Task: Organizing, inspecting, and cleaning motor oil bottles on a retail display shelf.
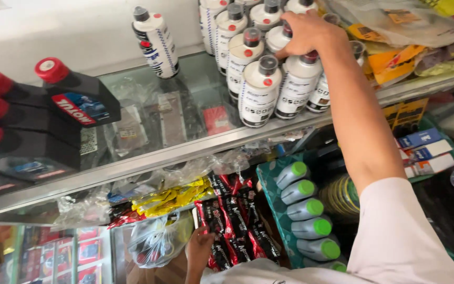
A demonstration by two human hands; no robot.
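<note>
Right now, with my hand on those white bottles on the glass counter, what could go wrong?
1. The right hand grips one white bottle in a tight cluster; pulling it could topple its neighbours.
2. The front bottles stand near the glass counter edge and might fall.
3. The left hand reaches low among the red-and-black packets, out of easy sight.

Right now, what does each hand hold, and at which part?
The right hand grips a white bottle by its cap. The left hand touches red-black packets; a hold cannot be told.
</note>
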